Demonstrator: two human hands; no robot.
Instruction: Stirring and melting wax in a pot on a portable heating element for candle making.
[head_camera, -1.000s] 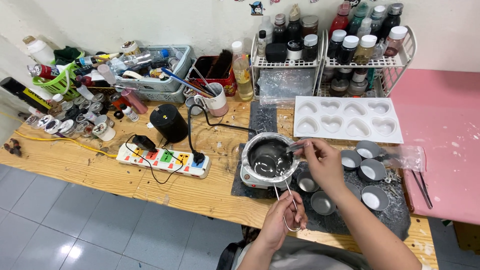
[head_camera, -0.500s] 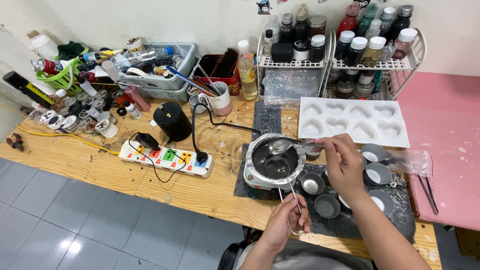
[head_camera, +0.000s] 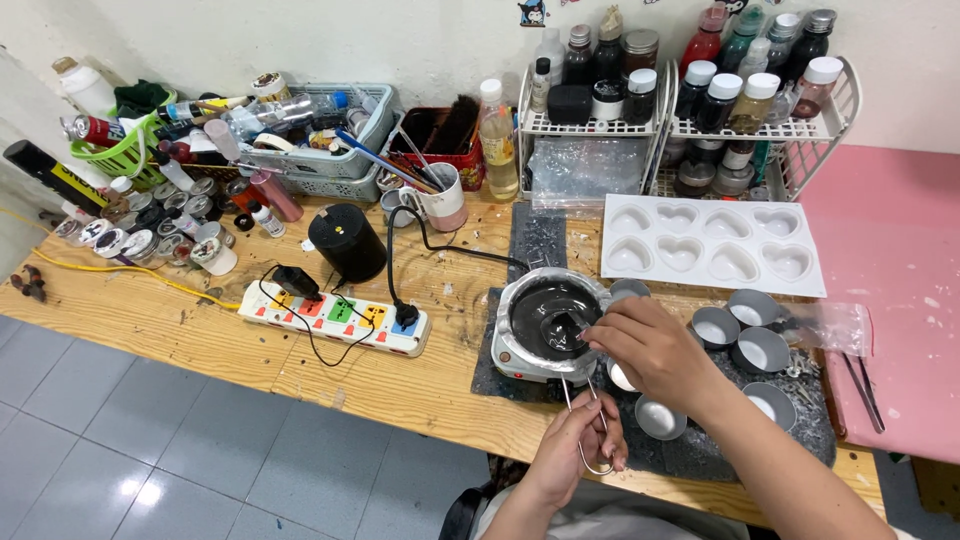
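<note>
Left hand (head_camera: 580, 450) is closed around the wire handle at the near edge, right hand (head_camera: 650, 350) pinches a spoon (head_camera: 560, 325) in the melting pot (head_camera: 548, 322) mid-bench. I'd stir slow, handle steady, keeping drips over the pot.

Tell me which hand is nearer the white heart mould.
Right. The right hand is over the round melting pot's edge, just below the heart mould; the left hand grips a wire handle lower down, nearer the person.
</note>
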